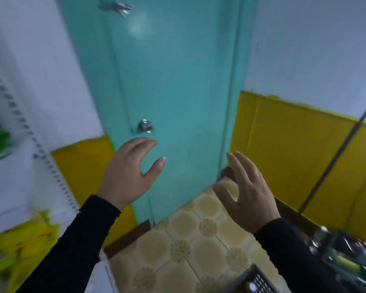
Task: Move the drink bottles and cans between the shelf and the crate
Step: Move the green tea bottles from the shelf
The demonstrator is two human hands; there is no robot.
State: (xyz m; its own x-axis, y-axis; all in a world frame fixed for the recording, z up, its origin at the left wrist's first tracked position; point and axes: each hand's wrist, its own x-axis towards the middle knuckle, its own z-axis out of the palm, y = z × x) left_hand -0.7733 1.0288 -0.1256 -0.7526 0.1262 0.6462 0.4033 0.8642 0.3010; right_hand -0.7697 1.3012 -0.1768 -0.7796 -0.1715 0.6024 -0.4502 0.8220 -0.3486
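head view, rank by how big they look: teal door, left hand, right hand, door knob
1. teal door
2. left hand and right hand, which look about alike
3. door knob

Door ahead, shelf left, crate lower right.
Door (pixel 173 85) stands straight ahead behind both hands; left hand (pixel 127 174) left of right hand (pixel 249 195), apart, both above the tiled floor (pixel 190 240). Shelf (pixel 15 182) at left edge with blurred bottles (pixel 19 250) low on it. Crate (pixel 260 280) at bottom right corner, more bottles (pixel 347 252) just right of it.
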